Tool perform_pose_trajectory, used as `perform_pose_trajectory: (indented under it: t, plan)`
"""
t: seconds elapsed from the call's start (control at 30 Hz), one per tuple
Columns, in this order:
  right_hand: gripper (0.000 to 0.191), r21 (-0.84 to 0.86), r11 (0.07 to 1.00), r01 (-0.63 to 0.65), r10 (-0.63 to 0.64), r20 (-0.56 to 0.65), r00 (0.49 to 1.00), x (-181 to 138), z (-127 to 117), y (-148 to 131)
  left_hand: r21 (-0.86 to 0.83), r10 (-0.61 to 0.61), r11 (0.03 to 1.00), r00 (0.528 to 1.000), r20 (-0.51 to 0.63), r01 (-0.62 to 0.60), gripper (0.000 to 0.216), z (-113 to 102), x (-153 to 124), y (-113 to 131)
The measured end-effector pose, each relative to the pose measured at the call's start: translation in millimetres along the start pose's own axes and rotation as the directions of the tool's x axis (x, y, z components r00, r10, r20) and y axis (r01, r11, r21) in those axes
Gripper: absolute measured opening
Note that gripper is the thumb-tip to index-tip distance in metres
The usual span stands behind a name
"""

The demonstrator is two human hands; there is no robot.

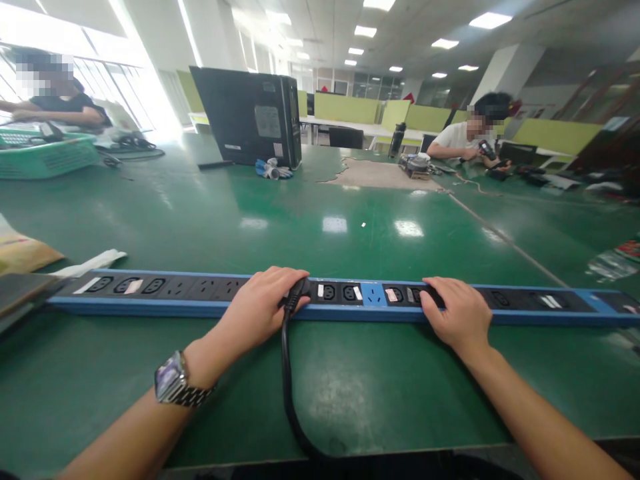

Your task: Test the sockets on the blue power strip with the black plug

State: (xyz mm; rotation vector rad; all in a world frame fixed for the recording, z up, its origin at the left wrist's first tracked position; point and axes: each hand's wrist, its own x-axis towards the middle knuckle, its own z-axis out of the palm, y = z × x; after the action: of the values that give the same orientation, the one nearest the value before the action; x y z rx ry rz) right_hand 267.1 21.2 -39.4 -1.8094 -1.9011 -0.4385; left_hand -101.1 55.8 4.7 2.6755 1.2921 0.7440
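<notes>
Blue-edged and black-faced, a long power strip (pixel 345 313) is laid across the lower middle of the frame, on a green desk (pixel 240 247). Just left of centre, a black plug (pixel 296 295) is held at the strip's face by the left hand (pixel 260 301), whose grip is closed around it; whether it is fully seated cannot be told. From it a black cable (pixel 287 380) is trailed down to the bottom of the frame. Right of centre, the strip is touched by the right hand (pixel 459 315), fingers bent over the far edge and thumb on the face; whether that grip is clasped tight cannot be told. A watch (pixel 173 379) with a metal band is worn on the left wrist (pixel 199 365). Between the hands, a row of black sockets (pixel 328 292) is broken by one blue outlet (pixel 373 294). Left of centre in the upper frame, a black computer case (pixel 245 120) is seen on the desk, with gloves (pixel 273 169) placed just beside it. One person (pixel 65 107) is seen at upper left near a green basket (pixel 50 161), another person (pixel 460 139) at upper right.
</notes>
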Motion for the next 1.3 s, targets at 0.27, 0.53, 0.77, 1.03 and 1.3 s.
perform_pose_trajectory:
  t: [0.27, 0.53, 0.77, 1.03, 1.3]
  plan:
    - [0.045, 0.007, 1.0, 0.006, -0.006, 0.001, 1.0, 2, -3, 0, 0.073, -0.001, 0.997, 1.0, -0.005, 0.001, 0.039, 8, 0, 6]
    - [0.044, -0.002, 1.0, 0.012, -0.013, -0.029, 1.0, 0, -2, 1, 0.06, -0.067, 0.996, 0.997, -0.027, 0.069, 0.04, 16, 0, 10]
    - [0.036, 0.01, 0.996, 0.094, -0.091, -0.18, 0.979, 0, 5, 8, 0.166, -0.088, 0.981, 0.992, -0.095, 0.102, 0.04, 20, -2, 14]
    - [0.033, 0.01, 0.995, 0.095, -0.091, -0.192, 0.977, 2, 4, 7, -0.02, -0.242, 0.96, 0.792, -0.561, 0.279, 0.033, -5, 10, 26]
    - [0.034, 0.034, 0.996, 0.082, -0.076, -0.161, 0.984, 2, 2, 8, -0.176, -0.014, 0.984, 0.995, -0.103, -0.005, 0.03, 40, 65, 80]
